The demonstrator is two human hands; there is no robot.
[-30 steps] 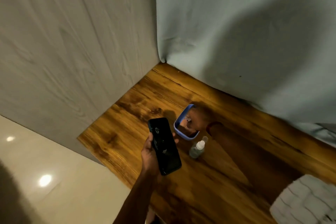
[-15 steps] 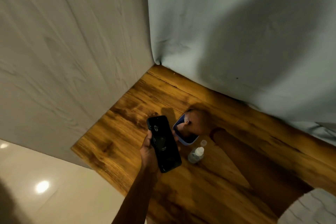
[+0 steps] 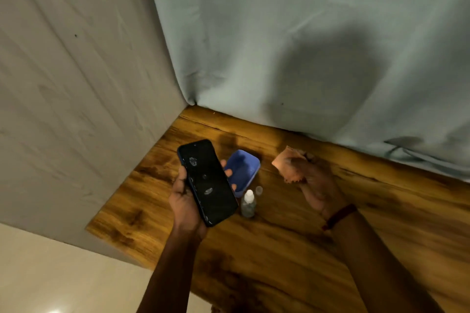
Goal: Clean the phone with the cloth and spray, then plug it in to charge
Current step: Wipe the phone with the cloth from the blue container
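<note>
Left hand [image 3: 183, 201]: grips phone [image 3: 208, 181], droplets on screen.
Right hand [image 3: 311, 180]: holds cloth [image 3: 286, 164].
Done: sprayed, seemingly.
Left: wiping, charging.

Black phone [image 3: 208, 182], screen up and dotted with wet smears, held tilted at centre-left. Small clear spray bottle [image 3: 248, 204] upright just right of it, white nozzle uncapped. Crumpled peach cloth [image 3: 288, 163] held farther right.

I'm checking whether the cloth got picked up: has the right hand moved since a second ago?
Yes. The right hand has come out of the blue case and away to its right, lifted, its grip holding the cloth.
</note>
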